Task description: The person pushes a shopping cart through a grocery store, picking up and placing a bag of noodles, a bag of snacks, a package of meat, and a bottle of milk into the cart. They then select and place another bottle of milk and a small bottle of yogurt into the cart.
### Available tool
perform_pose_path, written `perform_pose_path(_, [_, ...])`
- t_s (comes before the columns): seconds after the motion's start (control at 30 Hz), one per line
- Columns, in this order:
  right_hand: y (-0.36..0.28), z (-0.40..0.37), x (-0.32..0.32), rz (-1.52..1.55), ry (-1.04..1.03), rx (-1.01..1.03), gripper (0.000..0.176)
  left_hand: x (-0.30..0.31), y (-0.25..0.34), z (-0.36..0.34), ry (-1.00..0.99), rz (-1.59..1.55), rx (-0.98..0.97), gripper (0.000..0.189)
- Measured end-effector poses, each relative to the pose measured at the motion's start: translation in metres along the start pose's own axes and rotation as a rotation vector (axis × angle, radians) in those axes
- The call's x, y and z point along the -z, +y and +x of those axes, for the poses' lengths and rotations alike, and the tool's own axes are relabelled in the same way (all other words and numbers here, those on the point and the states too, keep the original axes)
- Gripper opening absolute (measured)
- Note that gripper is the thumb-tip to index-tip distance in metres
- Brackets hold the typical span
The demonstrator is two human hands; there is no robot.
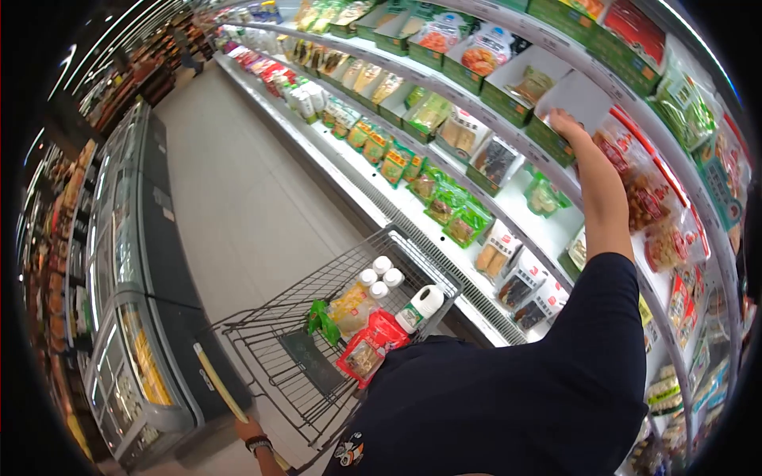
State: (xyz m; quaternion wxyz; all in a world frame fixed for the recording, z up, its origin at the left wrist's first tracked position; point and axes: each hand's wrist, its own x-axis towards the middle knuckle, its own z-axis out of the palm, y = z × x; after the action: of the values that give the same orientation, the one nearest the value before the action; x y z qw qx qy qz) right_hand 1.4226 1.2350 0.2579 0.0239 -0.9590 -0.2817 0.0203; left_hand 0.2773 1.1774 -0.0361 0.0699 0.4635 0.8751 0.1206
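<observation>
My left hand point(249, 431) is wrapped round the yellowish handle point(217, 384) of a wire shopping cart point(274, 377). Up on the refrigerated shelf, my right hand point(563, 124) reaches to a green cardboard display tray point(549, 140), fingers curled at its rim; what they hold, if anything, is hidden. In the cart lie a red food packet point(371, 345), a white jug point(421, 308), several white-capped bottles point(381, 278), a yellowish clear pack point(353, 305) and a green packet point(321, 321). Beside my right hand stands a tray with one small clear packet point(532, 86).
Shelves of packaged foods run along my right, with red-edged bags point(647, 190) close to my forearm and green packets point(447, 202) lower down. Glass-topped freezer cases point(131, 317) line the left. The aisle floor point(230, 174) stretches ahead, with a distant person point(189, 59).
</observation>
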Motion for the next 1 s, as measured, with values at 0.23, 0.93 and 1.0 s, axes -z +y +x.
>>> perform_pose_path(0.23, [-0.002, -0.013, 0.001, 0.073, 0.098, -0.070, 0.061, 0.027, 0.029, -0.013, -0.138, -0.094, 0.155, 0.024])
perform_pose_path(0.93, [-0.104, -0.285, -0.073, 0.577, 0.780, 0.930, 0.028, 0.045, 0.040, -0.012, -0.149, -0.150, 0.110, 0.032])
perform_pose_path(1.0, [-0.111, -0.344, -0.156, 0.664, 0.367, 0.918, 0.026, 0.060, 0.050, -0.023, -0.211, -0.217, 0.159, 0.032])
